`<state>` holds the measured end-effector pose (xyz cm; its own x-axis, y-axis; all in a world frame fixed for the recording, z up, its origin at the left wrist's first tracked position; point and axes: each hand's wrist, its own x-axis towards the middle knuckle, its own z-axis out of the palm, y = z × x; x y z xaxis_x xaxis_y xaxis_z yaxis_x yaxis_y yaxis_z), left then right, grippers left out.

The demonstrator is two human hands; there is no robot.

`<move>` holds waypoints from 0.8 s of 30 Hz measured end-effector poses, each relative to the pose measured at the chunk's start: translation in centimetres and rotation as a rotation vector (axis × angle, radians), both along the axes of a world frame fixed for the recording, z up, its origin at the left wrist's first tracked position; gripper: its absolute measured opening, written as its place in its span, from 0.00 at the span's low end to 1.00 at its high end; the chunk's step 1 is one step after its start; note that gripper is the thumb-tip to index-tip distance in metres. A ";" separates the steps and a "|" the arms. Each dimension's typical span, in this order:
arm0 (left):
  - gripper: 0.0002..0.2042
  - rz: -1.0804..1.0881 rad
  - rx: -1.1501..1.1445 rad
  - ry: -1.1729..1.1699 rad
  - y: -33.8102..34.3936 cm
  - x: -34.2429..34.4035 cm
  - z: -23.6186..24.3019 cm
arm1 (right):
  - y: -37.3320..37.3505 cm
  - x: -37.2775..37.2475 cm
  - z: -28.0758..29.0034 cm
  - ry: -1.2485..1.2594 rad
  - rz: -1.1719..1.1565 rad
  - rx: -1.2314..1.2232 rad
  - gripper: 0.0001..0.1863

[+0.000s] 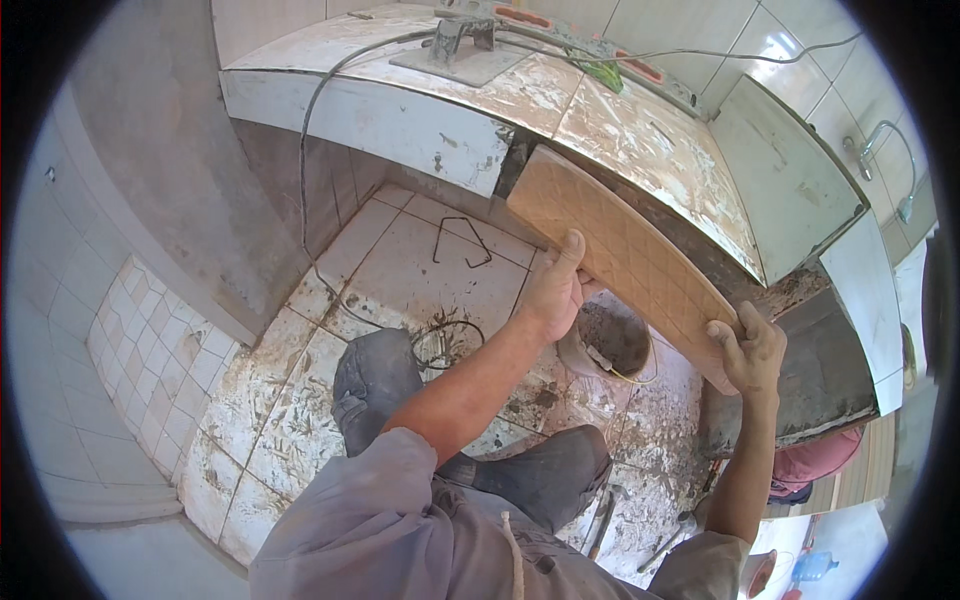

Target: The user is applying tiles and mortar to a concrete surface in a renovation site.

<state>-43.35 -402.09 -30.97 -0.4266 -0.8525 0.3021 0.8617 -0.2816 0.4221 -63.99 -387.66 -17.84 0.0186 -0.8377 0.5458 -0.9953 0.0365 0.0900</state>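
Note:
A long tile strip [632, 258] slants across the space in front of the counter, its tan back with a diamond grid turned towards me. My left hand [560, 295] grips its lower edge near the left end, thumb on the tan back. At the strip's right end, my right hand [750, 350] is closed round the edge, thumb also on the back. The strip's upper edge is close to the bare dark front of the counter [655, 165]; I cannot tell whether they touch. To the left, a white tile facing [370, 125] covers the counter's front.
On the mortar-smeared countertop are a flat trowel [460, 65], a long level [600, 45] and a cable [310, 130] that hangs to the floor. Below the strip stands a dirty bucket [610, 335]. A bent metal rod [462, 242] and a hammer [605, 522] lie on the floor.

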 end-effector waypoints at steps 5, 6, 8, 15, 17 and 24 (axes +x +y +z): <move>0.31 -0.043 -0.019 -0.045 -0.5 0.5 0.2 | -0.6 0.3 0.3 -0.084 -0.059 0.023 0.26; 0.31 -0.038 -0.023 -0.045 -0.6 0.5 -0.1 | -0.7 0.4 0.0 -0.084 -0.054 0.019 0.26; 0.31 -0.035 -0.010 -0.019 -0.7 0.5 -0.6 | -0.6 0.4 -0.7 -0.052 -0.047 0.015 0.27; 0.24 0.020 -0.036 -0.263 1.8 3.6 -1.7 | 1.9 -0.7 -4.4 -0.163 0.021 0.048 0.24; 0.23 0.045 -0.061 -0.350 4.2 5.8 -3.6 | 3.6 -0.5 -7.6 -0.608 0.098 0.333 0.22; 0.31 0.049 0.006 -0.133 10.0 7.1 -8.4 | 8.4 5.6 -19.1 -1.722 0.098 0.798 0.21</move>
<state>-36.24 -392.07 -39.36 -0.4208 -0.8747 0.2404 0.8107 -0.2436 0.5323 -58.42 -379.30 -36.95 0.0089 -0.8985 -0.4389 -0.0049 0.4388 -0.8986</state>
